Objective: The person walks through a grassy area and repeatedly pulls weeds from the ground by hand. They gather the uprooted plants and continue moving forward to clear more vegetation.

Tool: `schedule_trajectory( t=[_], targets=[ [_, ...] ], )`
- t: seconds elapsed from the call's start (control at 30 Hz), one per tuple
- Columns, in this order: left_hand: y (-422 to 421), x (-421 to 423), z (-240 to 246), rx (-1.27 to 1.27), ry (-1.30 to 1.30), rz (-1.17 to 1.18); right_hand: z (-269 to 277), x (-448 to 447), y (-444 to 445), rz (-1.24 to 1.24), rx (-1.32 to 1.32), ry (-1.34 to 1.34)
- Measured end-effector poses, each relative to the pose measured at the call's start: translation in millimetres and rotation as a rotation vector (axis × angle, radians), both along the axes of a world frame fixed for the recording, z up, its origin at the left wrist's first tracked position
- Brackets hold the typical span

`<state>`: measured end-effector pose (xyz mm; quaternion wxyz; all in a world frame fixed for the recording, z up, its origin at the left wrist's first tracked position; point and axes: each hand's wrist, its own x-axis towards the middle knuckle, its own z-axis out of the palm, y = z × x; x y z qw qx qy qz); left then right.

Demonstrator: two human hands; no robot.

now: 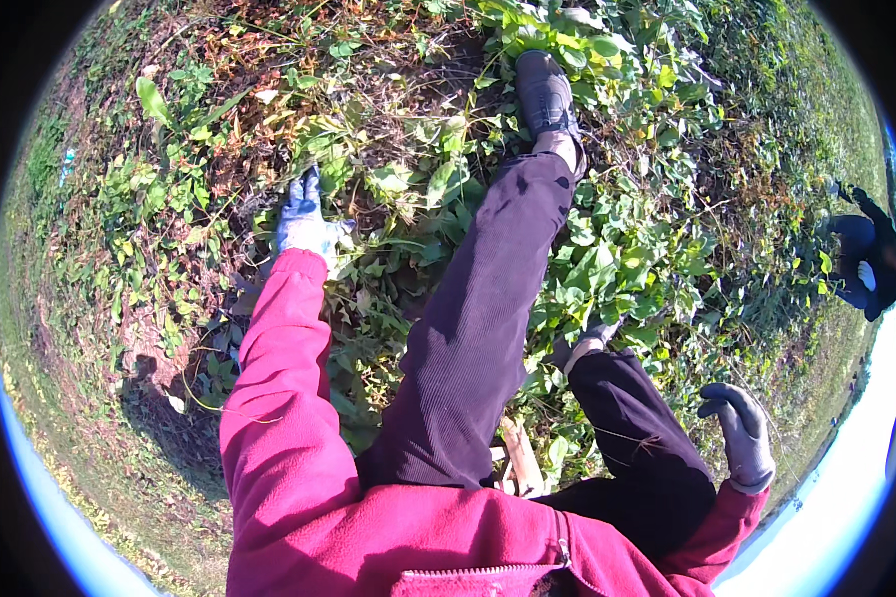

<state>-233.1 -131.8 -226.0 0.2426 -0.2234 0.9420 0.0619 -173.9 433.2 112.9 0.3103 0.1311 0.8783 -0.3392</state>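
My left hand [306,220], in a white and blue stained work glove, reaches down into low leafy vines [388,183]. Its thumb stands apart from the fingers, and I see nothing held in it. The fingertips touch or nearly touch the leaves and dry stems there. My right hand [743,433], in a light glove with dark grey fingers, is raised beside my bent right knee. Its fingers curl loosely around nothing visible, while a thin dry stem [754,388] passes close by.
My left leg, in dark corduroy trousers [485,313], stretches forward to a dark shoe [545,93] among the leaves. Part of a wooden seat [523,455] shows beneath me. Another person [862,257] in dark clothes is at the far right. Bare soil [153,351] lies at left.
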Motion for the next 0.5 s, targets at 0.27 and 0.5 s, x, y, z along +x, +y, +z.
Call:
schedule_trajectory(
  t=[0.27, 0.5],
  targets=[
    [-38, 34, -58, 0.097, 0.103, 0.120, 2, -4, -1, -0.007, -0.125, 0.030],
    [14, 165, -50, 0.316, -0.202, -0.075, 7, 1, -13, 0.043, -0.149, 0.129]
  ],
)
